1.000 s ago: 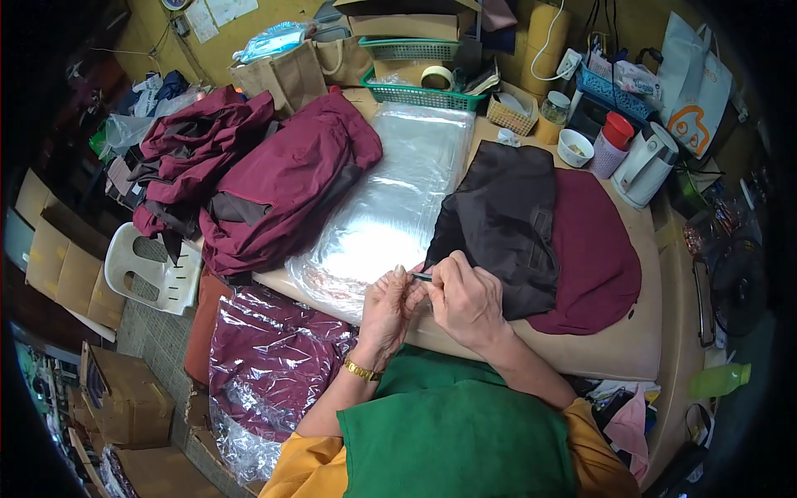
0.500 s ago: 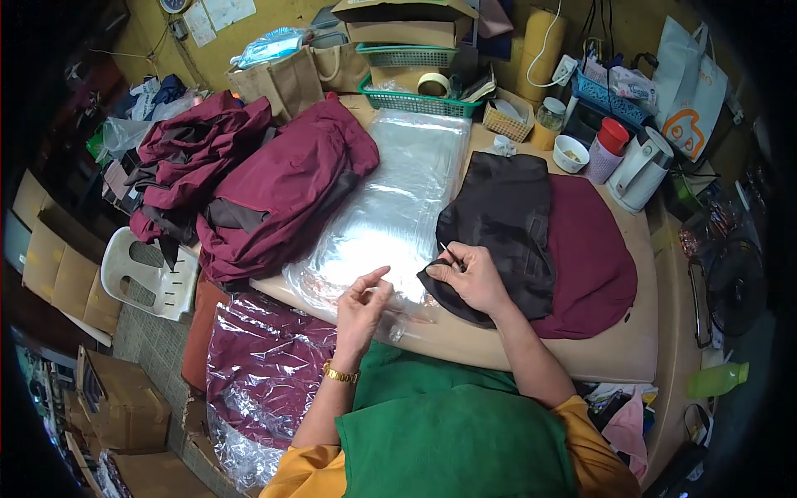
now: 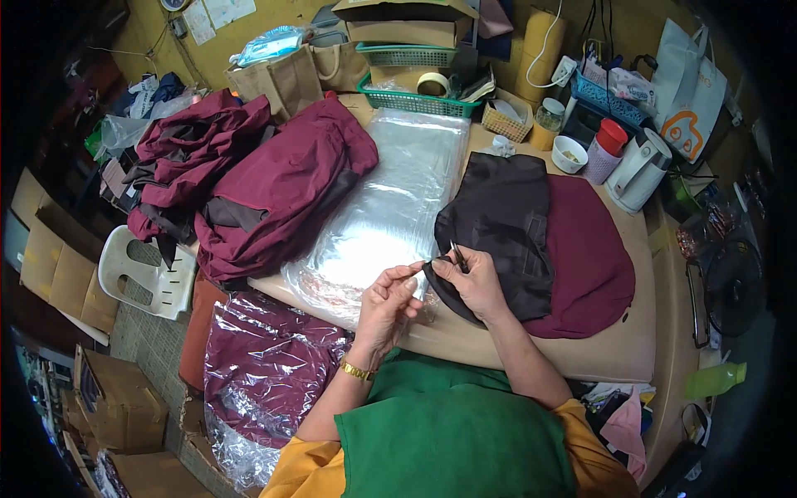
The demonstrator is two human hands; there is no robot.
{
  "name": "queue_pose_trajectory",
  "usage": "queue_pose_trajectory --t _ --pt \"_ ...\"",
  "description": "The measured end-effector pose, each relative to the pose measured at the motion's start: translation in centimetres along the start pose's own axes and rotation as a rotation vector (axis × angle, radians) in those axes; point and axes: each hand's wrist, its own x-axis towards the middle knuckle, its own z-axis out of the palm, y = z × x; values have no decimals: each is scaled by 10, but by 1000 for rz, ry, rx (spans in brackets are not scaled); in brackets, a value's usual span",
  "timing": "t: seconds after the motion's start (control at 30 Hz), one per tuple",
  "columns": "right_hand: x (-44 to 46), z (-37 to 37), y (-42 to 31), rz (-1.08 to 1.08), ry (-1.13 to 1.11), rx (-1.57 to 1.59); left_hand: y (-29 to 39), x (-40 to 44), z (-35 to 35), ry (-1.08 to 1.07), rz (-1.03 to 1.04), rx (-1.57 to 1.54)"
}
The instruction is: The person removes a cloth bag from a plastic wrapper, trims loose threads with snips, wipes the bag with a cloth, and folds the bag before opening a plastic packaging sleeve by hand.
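A folded black and maroon garment (image 3: 581,249) lies on the right half of the table, its black part nearer the middle. My right hand (image 3: 475,290) is closed on the black edge of this garment, lifting it a little. The same hand also holds a small pointed metal tool (image 3: 455,247), which looks like thread snips; its tip points away from me. My left hand (image 3: 387,305) meets the lifted edge, thumb and forefinger pinched together just left of the right fingertips. Whatever is between those left fingers is too small to make out.
Flat clear plastic bags (image 3: 390,199) lie mid-table. Left of them is a heap of maroon garments (image 3: 282,183). A plastic-wrapped maroon garment (image 3: 266,373) sits below the front edge. A green basket (image 3: 423,104), white bowl (image 3: 569,154) and kettle (image 3: 641,170) stand at the back.
My left hand has moved up and right to the black edge, and its fingers have closed into a pinch. My right hand keeps hold of the cloth, with the pointed tool turned more upright.
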Motion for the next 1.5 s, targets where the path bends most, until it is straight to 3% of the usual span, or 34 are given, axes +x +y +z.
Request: queue_pose_trajectory --t 0.13,0.2,0.47,0.57,0.63,0.67,0.73,0.77,1.1,1.33,1.43,1.5 --pt "-2 3 5 -56 2 -79 -3 -1 5 47 60 95" --pt "-3 5 6 -53 18 -67 -8 4 -7 38 -65 -40" --pt "-8 7 5 76 49 226 -12 2 12 40 -61 -351" --pt "-7 11 0 -3 76 40 0 -4 20 58 -66 -318" --pt "-16 18 -19 -330 340 -281 8 -6 25 65 -55 -286" --pt "-20 16 -28 -331 338 -280 11 -6 28 55 -46 -257" --pt "-28 8 -43 -564 224 -824 10 -5 25 44 -35 -229" --pt "-32 9 -49 -634 207 -918 5 -3 19 36 -22 -232" --pt "-34 12 -51 -900 214 -1147 4 -5 20 -4 69 -83" --pt "-35 14 -53 -907 190 -1152 5 -7 20 -24 109 -22" --pt "-36 12 -49 -817 146 -1114 8 -13 22 -30 114 9" --pt "-38 2 -46 -621 30 -844 23 -26 27 96 8 130"
